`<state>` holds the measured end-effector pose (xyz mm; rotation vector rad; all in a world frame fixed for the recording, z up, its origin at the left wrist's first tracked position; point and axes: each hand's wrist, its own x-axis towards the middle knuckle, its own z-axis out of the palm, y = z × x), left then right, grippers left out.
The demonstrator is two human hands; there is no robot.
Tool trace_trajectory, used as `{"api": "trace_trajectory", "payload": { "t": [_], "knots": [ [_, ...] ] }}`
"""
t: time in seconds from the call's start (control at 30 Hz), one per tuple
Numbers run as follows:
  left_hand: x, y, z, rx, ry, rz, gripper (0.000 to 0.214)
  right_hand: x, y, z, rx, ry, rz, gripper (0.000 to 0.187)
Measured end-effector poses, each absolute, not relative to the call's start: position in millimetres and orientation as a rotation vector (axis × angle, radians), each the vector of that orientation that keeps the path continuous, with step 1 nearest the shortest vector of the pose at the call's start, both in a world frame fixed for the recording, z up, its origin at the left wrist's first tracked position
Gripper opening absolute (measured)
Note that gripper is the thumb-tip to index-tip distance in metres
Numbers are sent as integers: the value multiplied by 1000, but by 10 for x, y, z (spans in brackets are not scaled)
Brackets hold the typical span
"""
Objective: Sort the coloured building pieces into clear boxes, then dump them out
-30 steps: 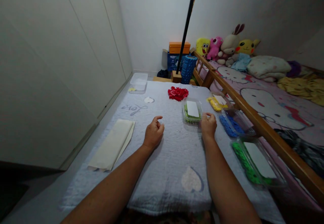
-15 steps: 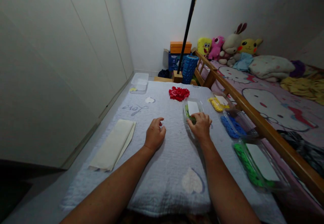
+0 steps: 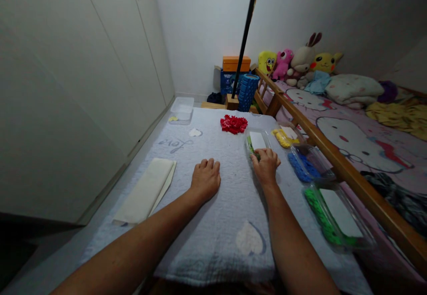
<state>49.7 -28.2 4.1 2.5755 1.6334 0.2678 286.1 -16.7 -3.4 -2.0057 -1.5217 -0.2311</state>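
Observation:
My right hand (image 3: 266,167) grips the near end of a clear plastic container (image 3: 258,140), thumb at its left side and fingers over the lid. A white label covers much of this lid, and green pieces show at the container's left. My left hand (image 3: 206,179) rests palm down on the cloth, left of the container, its fingers together and curled under, with nothing visible in them. Beyond the hands lies a pile of red plastic pieces (image 3: 234,124).
Along the right edge sit plastic boxes of yellow pieces (image 3: 286,137), blue pieces (image 3: 303,166) and green pieces (image 3: 325,217), beside a wooden bed rail (image 3: 320,153). Folded cream cloth or paper (image 3: 145,190) lies left. A clear box (image 3: 182,110) stands at the far left corner.
My left hand has turned palm down, its fingers curling under. The container has shifted slightly to the right with my right hand on it. The view has moved a little.

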Motion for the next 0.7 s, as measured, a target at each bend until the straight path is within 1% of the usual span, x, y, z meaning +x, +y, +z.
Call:
{"api": "trace_trajectory", "payload": {
  "t": [0.2, 0.3, 0.53, 0.7],
  "knots": [
    [559, 12, 275, 2489, 1643, 111, 32, 2882, -137, -93, -2000, -1476, -217, 20],
    [638, 242, 308, 2420, 1726, 138, 37, 2881, -131, -115, -1981, -1451, -202, 19],
    [781, 569, -1, 2246, 1946, 376, 51, 2941, -118, -64, -1985, -1517, -215, 16],
    [753, 610, -141, 2243, 1937, 465, 55, 3032, -86, 58, -2128, -1579, -256, 14]
  ]
}}
